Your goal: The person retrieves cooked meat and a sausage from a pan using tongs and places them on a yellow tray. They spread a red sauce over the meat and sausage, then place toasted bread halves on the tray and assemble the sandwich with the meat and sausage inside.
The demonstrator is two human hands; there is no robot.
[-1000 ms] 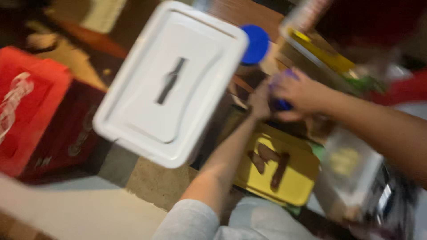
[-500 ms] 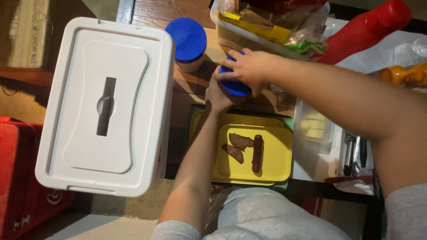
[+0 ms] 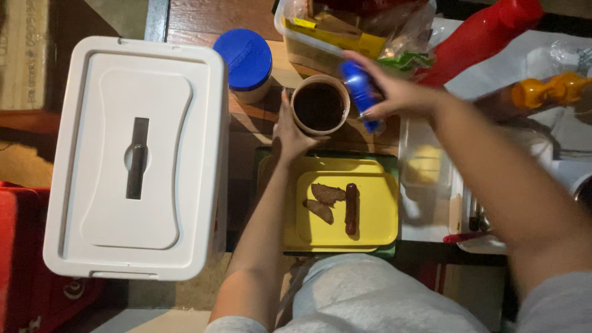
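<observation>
Top view, largest to smallest. White lidded cooler box [image 3: 135, 157] at left, beside red crate [image 3: 18, 259]. Yellow tray [image 3: 345, 209] at centre, bearing three brown food pieces [image 3: 336, 203]. Left hand [image 3: 290, 132] wrapped around side of open round jar [image 3: 319, 106], dark contents exposed, on wooden table [image 3: 203, 15] just above tray. Right hand [image 3: 394, 92] closed on blue lid [image 3: 357, 92], tilted, just right of jar rim. Second blue-lidded jar [image 3: 245, 60] upper left of open jar.
</observation>
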